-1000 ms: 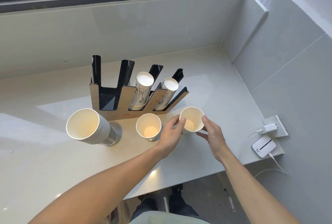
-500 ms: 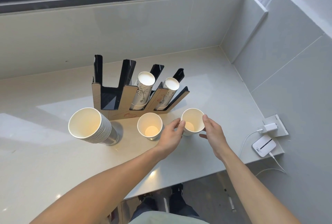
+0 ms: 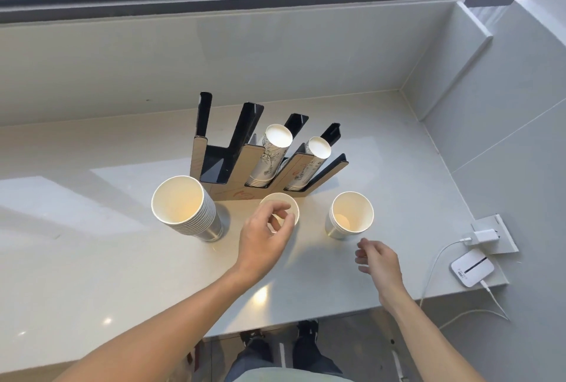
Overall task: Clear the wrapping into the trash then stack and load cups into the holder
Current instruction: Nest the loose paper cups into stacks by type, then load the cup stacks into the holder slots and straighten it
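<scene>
A cup holder (image 3: 251, 164) with tan front panels and black slots stands on the white counter (image 3: 92, 259). Two of its right slots hold stacks of printed cups (image 3: 273, 153), and the left slots show only black. In front stand a tall leaning stack of white cups (image 3: 183, 208), a single small cup (image 3: 283, 202) and a short stack of cups (image 3: 352, 216). My left hand (image 3: 265, 236) hovers over the small cup with curled fingers at its near rim; no firm grip shows. My right hand (image 3: 377, 262) hangs loosely open, just in front of the short stack and apart from it.
A white charger (image 3: 485, 236) sits in a socket plate at the counter's right end, with a small white device (image 3: 471, 268) and cables beside it. Tiled walls close the back and right. The counter's front edge runs just under my forearms.
Both hands let go of the right-hand cup stack. My left hand moved left over the middle cup, and my right hand drew back toward me.
</scene>
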